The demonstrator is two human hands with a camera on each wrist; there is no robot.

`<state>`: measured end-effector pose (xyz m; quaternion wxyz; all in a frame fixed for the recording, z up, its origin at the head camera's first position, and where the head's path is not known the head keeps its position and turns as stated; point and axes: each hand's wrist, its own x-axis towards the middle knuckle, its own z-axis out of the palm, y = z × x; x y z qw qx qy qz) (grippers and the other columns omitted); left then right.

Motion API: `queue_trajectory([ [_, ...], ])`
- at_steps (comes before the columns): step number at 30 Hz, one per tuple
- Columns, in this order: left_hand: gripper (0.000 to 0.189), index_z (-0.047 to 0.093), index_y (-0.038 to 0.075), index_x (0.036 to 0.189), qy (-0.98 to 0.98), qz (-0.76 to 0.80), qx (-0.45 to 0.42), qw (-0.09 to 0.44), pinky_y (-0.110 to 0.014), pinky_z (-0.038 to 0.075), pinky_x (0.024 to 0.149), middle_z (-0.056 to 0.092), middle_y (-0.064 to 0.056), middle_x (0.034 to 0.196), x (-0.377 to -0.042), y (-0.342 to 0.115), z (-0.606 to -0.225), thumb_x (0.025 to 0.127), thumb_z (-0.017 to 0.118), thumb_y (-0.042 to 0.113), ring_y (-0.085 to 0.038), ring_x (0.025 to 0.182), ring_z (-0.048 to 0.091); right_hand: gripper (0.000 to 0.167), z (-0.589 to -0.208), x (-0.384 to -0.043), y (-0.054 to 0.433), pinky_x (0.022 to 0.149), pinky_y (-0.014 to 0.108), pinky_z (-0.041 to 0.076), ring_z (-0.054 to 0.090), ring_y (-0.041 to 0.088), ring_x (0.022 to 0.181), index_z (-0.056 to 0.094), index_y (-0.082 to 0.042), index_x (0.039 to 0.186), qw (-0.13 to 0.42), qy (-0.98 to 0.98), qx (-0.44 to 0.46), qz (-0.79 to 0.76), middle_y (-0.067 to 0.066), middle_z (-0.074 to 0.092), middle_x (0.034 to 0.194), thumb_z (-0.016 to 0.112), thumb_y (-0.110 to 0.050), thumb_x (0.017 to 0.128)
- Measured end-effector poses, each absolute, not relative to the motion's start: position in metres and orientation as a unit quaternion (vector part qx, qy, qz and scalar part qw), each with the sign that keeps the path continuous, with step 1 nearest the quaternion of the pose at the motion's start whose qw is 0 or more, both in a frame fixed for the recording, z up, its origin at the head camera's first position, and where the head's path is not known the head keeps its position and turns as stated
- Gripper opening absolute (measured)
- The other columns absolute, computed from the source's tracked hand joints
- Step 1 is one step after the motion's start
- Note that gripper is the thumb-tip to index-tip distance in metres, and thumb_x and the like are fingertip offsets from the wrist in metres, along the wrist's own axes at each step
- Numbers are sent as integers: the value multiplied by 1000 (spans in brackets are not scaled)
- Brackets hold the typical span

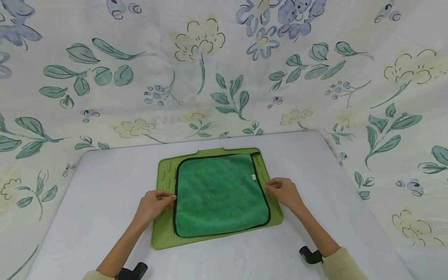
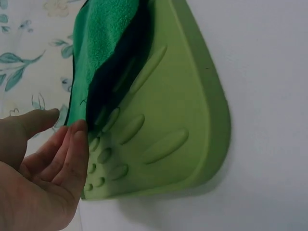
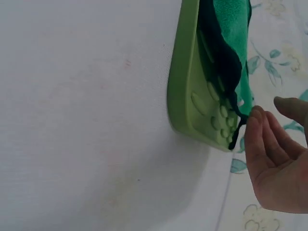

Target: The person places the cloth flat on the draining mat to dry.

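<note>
A green cloth (image 1: 220,194) with dark edging and a small white tag lies spread over a light green tray (image 1: 163,229). My left hand (image 1: 155,204) is at the cloth's left edge, fingertips meeting the dark edging. In the left wrist view, the thumb of that left hand (image 2: 45,173) stands apart from the fingers, and the cloth edge looks wavy and lifted. At the tray's right side is my right hand (image 1: 284,191), its fingertips close to the cloth's edge. The right wrist view shows the right hand (image 3: 276,154) with thumb and fingers apart; contact is unclear.
The tray rests on a white table (image 1: 105,194), with ribbed bumps showing along its sides. A floral curtain (image 1: 217,70) hangs behind and beside the table. Black wrist devices (image 1: 310,255) sit at both wrists near the front.
</note>
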<state>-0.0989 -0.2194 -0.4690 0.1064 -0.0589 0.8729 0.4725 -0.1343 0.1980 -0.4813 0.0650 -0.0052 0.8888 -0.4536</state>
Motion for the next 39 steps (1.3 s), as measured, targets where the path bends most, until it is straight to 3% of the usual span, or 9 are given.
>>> queue_trajectory([
  [8, 30, 69, -7, 117, 871, 485, -58, 51, -27, 57, 66, 73, -14, 93, -121, -212, -473, 99, 65, 17, -23, 81, 70, 26, -488, -165, 188, 77, 34, 57, 68, 27, 96, 72, 3, 111, 62, 849, 16, -524, 14, 72, 104, 68, -18, 96],
  [17, 43, 57, -3, 137, 865, 496, -72, 25, -33, 57, 76, 67, -23, 118, -144, -209, -480, 101, 63, 18, -33, 92, 70, 31, -493, -193, 177, 85, 39, 56, 64, 32, 107, 69, 3, 119, 50, 853, 18, -519, 17, 69, 113, 66, -19, 98],
  [25, 42, 58, -4, 136, 866, 493, -80, 26, -27, 54, 75, 65, -24, 122, -160, -211, -481, 102, 61, 21, -34, 101, 66, 32, -494, -212, 167, 79, 37, 56, 67, 29, 94, 69, 5, 118, 60, 845, 46, -530, 19, 70, 109, 67, -20, 98],
  [31, 42, 59, -4, 134, 857, 507, -90, 33, -26, 52, 77, 63, -24, 124, -170, -211, -481, 102, 61, 22, -33, 103, 65, 33, -496, -222, 164, 81, 37, 57, 68, 29, 94, 70, 5, 114, 70, 835, 64, -542, 19, 70, 110, 67, -24, 98],
  [39, 42, 59, -6, 134, 857, 505, -93, 39, -40, 53, 89, 62, -25, 126, -180, -210, -484, 103, 59, 23, -37, 107, 64, 32, -495, -230, 154, 77, 39, 55, 65, 30, 93, 73, 5, 112, 60, 852, 53, -517, 19, 70, 110, 67, -23, 98],
])
